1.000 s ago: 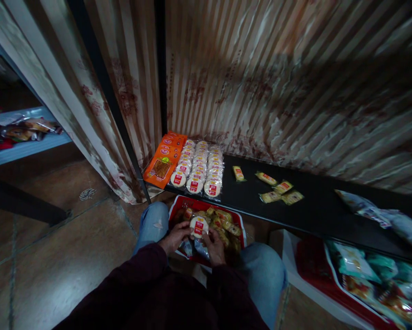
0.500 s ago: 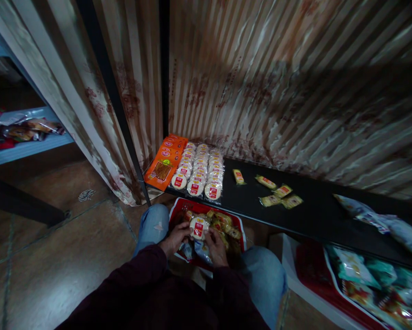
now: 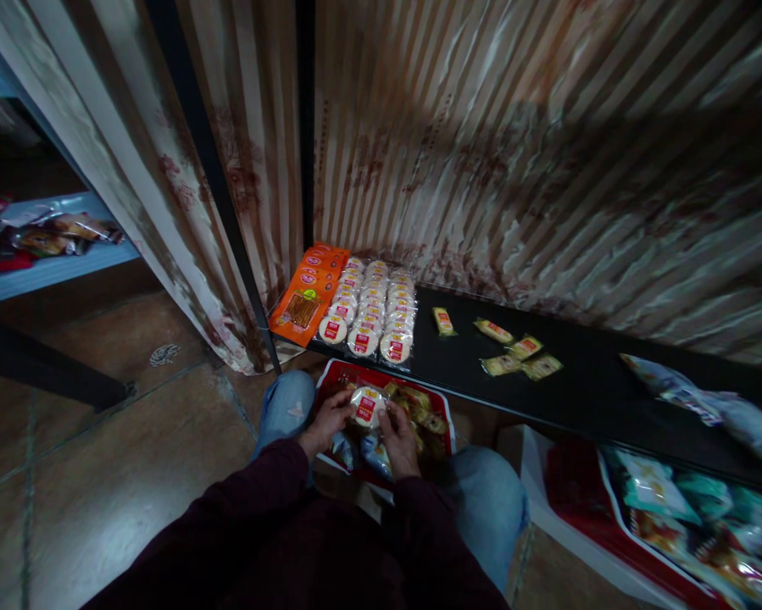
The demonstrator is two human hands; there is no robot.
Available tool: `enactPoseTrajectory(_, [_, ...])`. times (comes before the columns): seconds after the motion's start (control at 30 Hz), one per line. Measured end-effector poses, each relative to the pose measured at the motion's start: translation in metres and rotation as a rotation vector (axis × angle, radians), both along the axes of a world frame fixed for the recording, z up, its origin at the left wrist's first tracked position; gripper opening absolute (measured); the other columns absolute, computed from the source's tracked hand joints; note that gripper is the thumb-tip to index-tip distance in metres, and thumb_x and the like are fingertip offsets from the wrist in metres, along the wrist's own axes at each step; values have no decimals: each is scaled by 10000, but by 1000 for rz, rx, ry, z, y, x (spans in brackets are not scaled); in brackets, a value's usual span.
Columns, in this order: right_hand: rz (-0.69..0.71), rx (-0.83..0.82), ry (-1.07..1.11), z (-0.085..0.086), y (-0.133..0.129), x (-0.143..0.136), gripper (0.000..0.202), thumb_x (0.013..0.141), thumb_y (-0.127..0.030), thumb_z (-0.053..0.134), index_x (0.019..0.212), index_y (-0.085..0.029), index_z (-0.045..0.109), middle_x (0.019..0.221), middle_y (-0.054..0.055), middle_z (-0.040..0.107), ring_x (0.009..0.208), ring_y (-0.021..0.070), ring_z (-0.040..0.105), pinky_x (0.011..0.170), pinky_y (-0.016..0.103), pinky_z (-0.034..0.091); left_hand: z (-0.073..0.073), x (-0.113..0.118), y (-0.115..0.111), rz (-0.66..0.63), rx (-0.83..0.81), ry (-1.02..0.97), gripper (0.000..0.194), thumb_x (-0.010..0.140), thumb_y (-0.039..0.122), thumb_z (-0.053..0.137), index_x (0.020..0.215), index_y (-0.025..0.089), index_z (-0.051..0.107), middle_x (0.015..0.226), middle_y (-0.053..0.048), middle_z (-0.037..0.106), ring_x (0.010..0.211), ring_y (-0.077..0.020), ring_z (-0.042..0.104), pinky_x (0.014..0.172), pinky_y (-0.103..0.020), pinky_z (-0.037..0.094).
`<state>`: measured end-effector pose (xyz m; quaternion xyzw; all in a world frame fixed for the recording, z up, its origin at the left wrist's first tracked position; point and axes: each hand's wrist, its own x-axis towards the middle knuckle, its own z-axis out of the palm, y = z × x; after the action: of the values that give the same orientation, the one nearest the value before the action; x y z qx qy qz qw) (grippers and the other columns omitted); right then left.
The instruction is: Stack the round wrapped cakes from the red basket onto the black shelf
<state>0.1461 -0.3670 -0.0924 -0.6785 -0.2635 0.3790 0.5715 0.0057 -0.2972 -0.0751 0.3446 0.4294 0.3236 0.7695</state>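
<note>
Between my two hands is a round white biscuit in a clear wrapper (image 3: pixel 368 408) with a red label facing up. My left hand (image 3: pixel 327 420) pinches its left edge, and my right hand (image 3: pixel 399 437) grips its right edge. Under them, between my knees, sits a red basket with a white rim (image 3: pixel 449 415), holding yellow-wrapped snacks (image 3: pixel 426 413) and blue-and-white packets (image 3: pixel 375 453). Just beyond, on the black shelf (image 3: pixel 584 381), similar wrapped round biscuits (image 3: pixel 373 309) lie in three overlapping rows. Orange snack packets (image 3: pixel 308 296) overlap to their left.
Several small yellow packets (image 3: pixel 508 352) lie loose on the shelf, with bluish-white bags (image 3: pixel 704 402) farther right. Another red-and-white basket (image 3: pixel 577 487) of packets stands low at right. A dark metal post (image 3: pixel 212 169) and striped curtain (image 3: pixel 482 152) border the shelf.
Both hands have lifted the wrapped biscuit slightly, away from me toward the shelf edge. The view has shifted a little; the shelf's contents look the same.
</note>
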Motion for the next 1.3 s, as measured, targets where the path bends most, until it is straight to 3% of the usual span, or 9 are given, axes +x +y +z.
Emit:
enactPoseTrajectory(0.27, [-33,-2,71,3,9,1,472,678,-563,653,1012,-231,662,890,28,715,736,193,626,660,308,509,13,-1,5,50,-37,-21,411,657,214,755,1060,180,681,948,-53,696,818,-168,624,722,-257,470])
enactPoseTrajectory(0.43, [-64,-38,32,10,8,-2,491,676,-573,636,1030,-234,661,869,23,712,714,186,614,630,292,491,8,2,7,108,157,106,324,665,132,731,980,183,671,959,-63,676,932,-188,599,842,-283,466])
enactPoseTrajectory(0.57, [-85,18,-33,13,5,-6,492,671,-589,620,986,-212,658,892,38,709,789,200,623,707,312,503,-1,6,3,99,260,203,299,668,92,710,933,211,642,950,-35,656,921,-170,591,858,-276,458])
enactPoseTrajectory(0.77, [-82,27,28,20,3,-13,445,652,-560,659,943,-224,638,911,34,705,823,208,635,738,318,510,-8,10,-8,39,122,162,252,725,245,715,960,200,635,943,-36,665,796,-153,598,744,-258,469])
enactPoseTrajectory(0.97, [41,72,-38,21,0,-25,451,724,-572,619,1002,-220,675,964,49,718,861,217,639,806,350,504,-5,8,-12,42,1,-11,399,688,416,763,1005,185,688,1073,-80,694,1086,-239,584,957,-323,413])
enactPoseTrajectory(1.07, [66,93,-88,17,0,-29,455,742,-584,592,995,-221,700,980,52,722,875,220,637,842,376,496,-5,7,-12,26,-20,-65,432,683,434,760,1026,180,692,1096,-75,695,1124,-244,570,985,-326,402])
enactPoseTrajectory(1.3, [84,215,-265,12,1,-22,303,783,-460,577,870,-219,738,1046,83,702,1058,237,601,1003,424,410,2,9,-6,106,-231,-222,416,782,444,651,1064,138,667,1036,-81,702,991,-204,623,831,-279,487])
